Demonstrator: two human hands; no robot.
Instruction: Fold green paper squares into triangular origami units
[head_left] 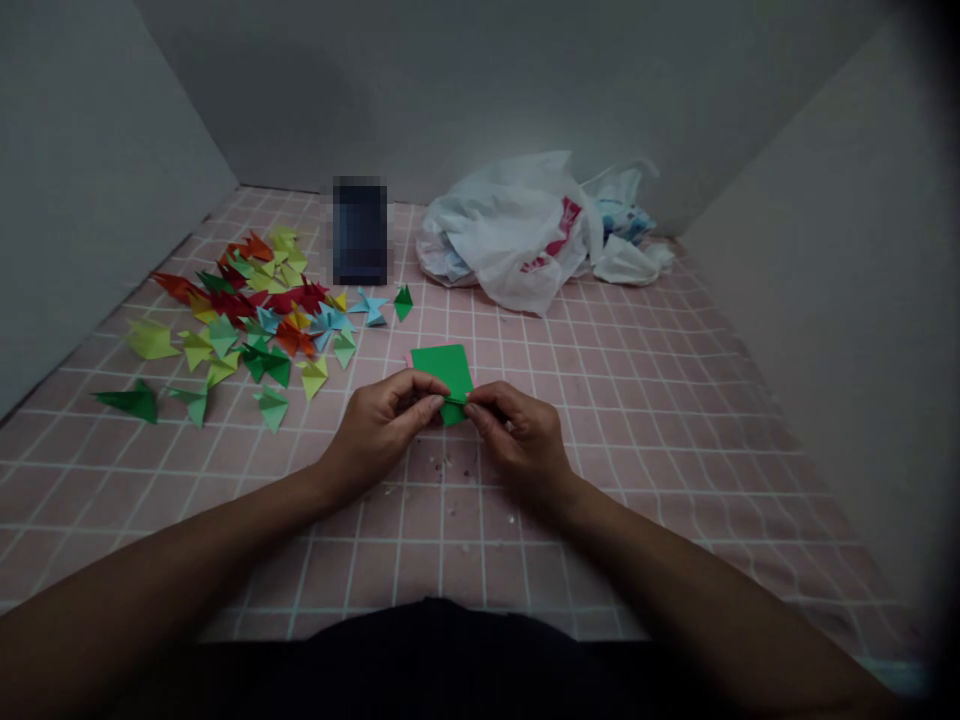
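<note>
In the head view, my left hand (386,425) and my right hand (523,432) meet near the middle of the table. Both are closed, thumbs against forefingers, pinching the two ends of a small folded piece of green paper (455,409). Fingertips cover part of its shape. Just behind it lies a green paper square (441,366), with a pink edge peeping out on its left side. Where the held piece ends and the square begins is hard to make out. To the left lie folded paper cranes (262,362) in green, yellow, red, orange and light blue.
A pink table cover (637,440) with a white grid spreads between the walls. White plastic bags (517,230) sit at the back, beside a dark blurred-out rectangle (360,232). Small bright specks (452,465) are scattered below my hands.
</note>
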